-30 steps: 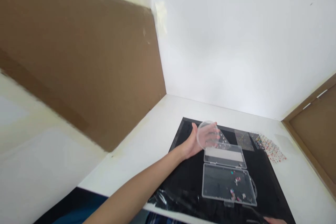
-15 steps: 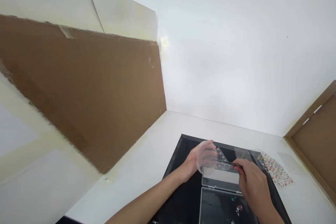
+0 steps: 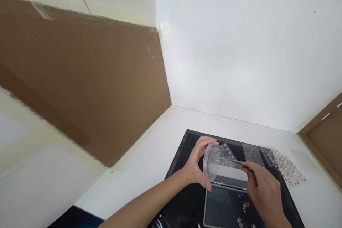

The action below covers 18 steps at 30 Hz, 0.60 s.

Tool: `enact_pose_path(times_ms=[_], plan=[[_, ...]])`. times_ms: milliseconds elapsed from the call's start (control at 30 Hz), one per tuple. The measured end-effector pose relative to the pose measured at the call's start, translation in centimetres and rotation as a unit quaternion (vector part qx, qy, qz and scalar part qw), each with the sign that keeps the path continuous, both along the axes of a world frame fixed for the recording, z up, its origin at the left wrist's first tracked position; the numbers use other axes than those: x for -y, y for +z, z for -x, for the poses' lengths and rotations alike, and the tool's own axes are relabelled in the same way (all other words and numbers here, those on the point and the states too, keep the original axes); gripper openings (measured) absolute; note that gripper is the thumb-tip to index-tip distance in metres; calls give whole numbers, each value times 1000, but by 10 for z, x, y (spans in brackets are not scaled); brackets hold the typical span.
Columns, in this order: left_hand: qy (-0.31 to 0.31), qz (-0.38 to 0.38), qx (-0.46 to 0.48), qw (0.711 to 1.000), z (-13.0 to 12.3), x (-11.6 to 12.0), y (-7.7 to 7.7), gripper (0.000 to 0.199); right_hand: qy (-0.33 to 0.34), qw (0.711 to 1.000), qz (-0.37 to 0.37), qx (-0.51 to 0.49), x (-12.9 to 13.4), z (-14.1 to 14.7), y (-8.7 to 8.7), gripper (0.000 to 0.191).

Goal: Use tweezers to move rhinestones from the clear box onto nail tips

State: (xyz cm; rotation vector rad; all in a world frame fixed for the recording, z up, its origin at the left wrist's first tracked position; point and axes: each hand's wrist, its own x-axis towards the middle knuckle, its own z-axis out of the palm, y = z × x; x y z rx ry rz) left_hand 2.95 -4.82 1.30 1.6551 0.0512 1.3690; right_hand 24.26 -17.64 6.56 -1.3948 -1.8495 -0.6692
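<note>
My left hand (image 3: 197, 165) is wrapped round a clear round plastic container (image 3: 211, 162), tipped so that its opening faces right. My right hand (image 3: 263, 185) pinches thin dark tweezers (image 3: 235, 161), whose tips point left toward the container's mouth. Under both hands lies an open flat case (image 3: 226, 208) with a clear rim, and small colourful pieces (image 3: 246, 206) are scattered in its near half. A clear sheet with small silvery dots (image 3: 226, 154) is just behind the tweezers. Whether the tips hold anything is too small to tell.
A black mat (image 3: 181, 199) lies beneath the case on a white table (image 3: 139, 171). At its right are a sheet of colourful stickers (image 3: 290, 171) and clear sheets. Brown cardboard (image 3: 93, 78) stands at the left, and a brown-framed panel (image 3: 328, 139) at the right.
My left hand has opened wider round the container, its thumb now lower at the near rim, and the container shows more side-on. The tweezers tilt more. The whole view has shifted slightly.
</note>
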Motion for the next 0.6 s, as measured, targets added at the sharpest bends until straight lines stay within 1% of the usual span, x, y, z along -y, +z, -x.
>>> enact_pose_path(times_ms=[200, 400, 500, 600], plan=[[-32, 5, -10, 999, 1, 4, 5, 116, -14, 1000, -20, 17, -1, 0, -1, 24], [-61, 37, -34, 997, 1, 7, 6, 116, -27, 999, -15, 24, -2, -5, -6, 25], [-90, 68, -23, 993, 0, 7, 5, 112, -31, 999, -11, 30, -3, -7, -9, 25], [-109, 123, -13, 986, -2, 7, 4, 105, -36, 999, -3, 35, -4, -10, -10, 27]])
